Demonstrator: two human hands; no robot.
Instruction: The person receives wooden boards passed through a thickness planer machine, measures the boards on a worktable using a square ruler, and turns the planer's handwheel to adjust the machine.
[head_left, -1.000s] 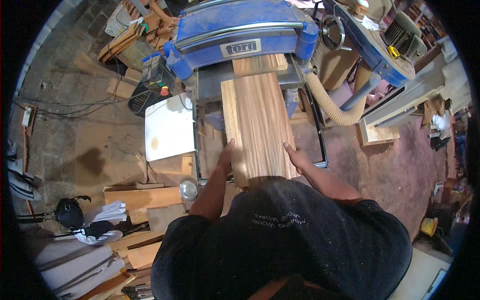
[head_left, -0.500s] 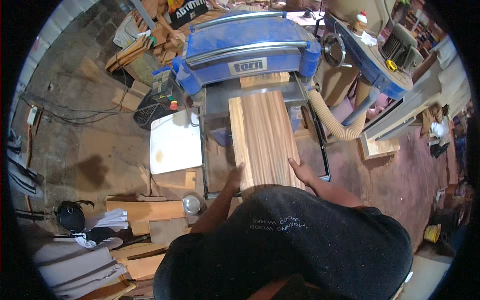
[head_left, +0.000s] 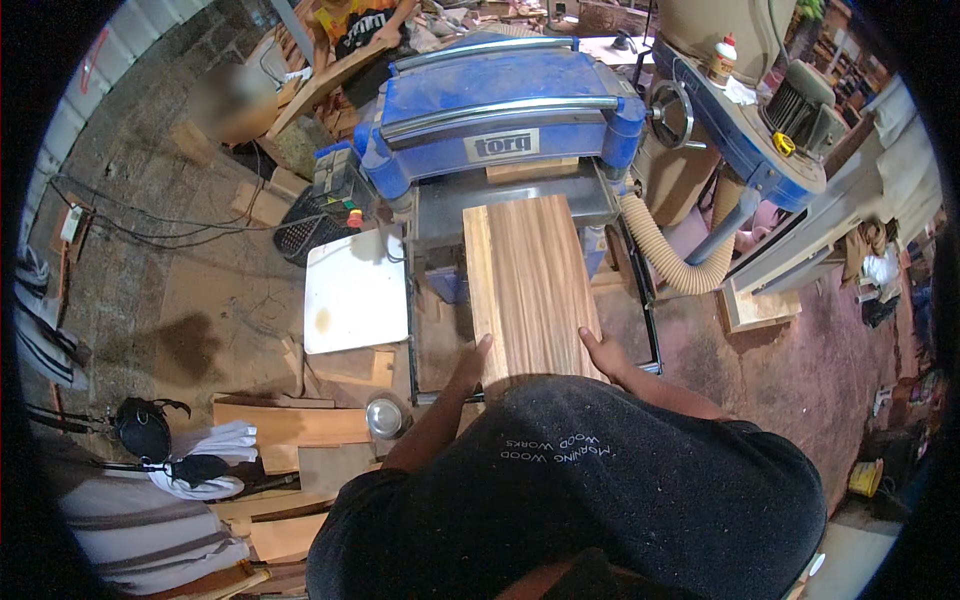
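Head view, wooden board (head_left: 532, 290), between left hand (head_left: 474, 364) and right hand (head_left: 604, 355)

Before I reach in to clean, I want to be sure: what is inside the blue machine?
A piece of wood shows inside the blue machine, at its front; the striped board is outside. The cover hides the wood's far end and everything deeper.

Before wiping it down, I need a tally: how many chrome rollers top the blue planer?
2: front roller, nearer the held wooden board; rear roller, at the far edge of the blue planer. None seems hidden.
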